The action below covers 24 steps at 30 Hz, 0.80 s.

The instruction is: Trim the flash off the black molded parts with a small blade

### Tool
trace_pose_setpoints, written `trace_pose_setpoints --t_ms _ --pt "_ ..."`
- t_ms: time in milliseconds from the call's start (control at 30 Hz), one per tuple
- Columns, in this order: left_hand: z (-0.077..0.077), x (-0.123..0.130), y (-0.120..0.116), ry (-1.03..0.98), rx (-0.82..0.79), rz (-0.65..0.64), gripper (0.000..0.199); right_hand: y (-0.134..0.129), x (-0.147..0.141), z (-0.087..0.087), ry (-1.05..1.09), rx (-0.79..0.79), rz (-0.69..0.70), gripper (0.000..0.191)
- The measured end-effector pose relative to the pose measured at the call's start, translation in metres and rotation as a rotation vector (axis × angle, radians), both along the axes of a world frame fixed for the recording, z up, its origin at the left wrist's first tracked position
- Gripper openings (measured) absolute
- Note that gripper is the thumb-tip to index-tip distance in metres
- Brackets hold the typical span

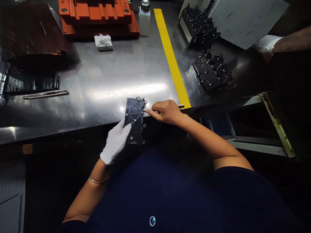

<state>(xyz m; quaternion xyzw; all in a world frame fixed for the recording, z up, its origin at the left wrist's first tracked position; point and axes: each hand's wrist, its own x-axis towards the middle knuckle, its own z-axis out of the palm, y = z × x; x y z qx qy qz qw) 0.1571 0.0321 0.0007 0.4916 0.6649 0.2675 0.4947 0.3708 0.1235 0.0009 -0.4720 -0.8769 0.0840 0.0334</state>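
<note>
My left hand (116, 141), in a white glove, grips a black ribbed part (135, 111) by its lower left side. The part is a flat rectangle with crossed ribs, small metal inserts and several ring lugs along its right edge. It is held at the front edge of the bench, its lower half past the edge. My bare right hand (167, 111) is closed around a slim metal tool (181, 106), whose back end sticks out behind the fist. The tool's tip, by the part's right edge, is too small to make out.
A yellow strip (170, 55) crosses the metal bench (97, 74). To its right lie similar black parts (213, 71) and a gloved co-worker's hand (267, 43). Further left are an orange fixture (97, 13), bottle (145, 19), white wrapped bundle (104, 42) and slim metal tool (45, 94).
</note>
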Motion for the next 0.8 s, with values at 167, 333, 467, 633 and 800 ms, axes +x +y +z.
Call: trace_pose_setpoints --t_ms 167,333,467,633,800 --pt "0.0014 0.0015 -0.0008 -0.011 0.025 0.006 0.051 0.0017 -0.0024 0.0026 -0.041 0.041 -0.033 0.053" --pt "0.0016 0.0007 -0.0001 0.004 0.014 -0.003 0.050 0.0023 -0.0029 0.0019 -0.033 0.050 -0.004 0.052" --pt "0.0015 0.0002 0.0002 0.007 0.018 -0.005 0.048 0.0042 -0.0033 0.0023 -0.033 0.040 0.029 0.052" --pt "0.0017 0.0007 0.0002 -0.010 0.029 -0.004 0.049 0.0070 -0.0024 0.0040 -0.032 0.039 0.049 0.052" --pt "0.0005 0.0007 0.0011 0.012 0.018 -0.002 0.052 0.0051 -0.0012 0.0007 -0.019 0.059 0.015 0.052"
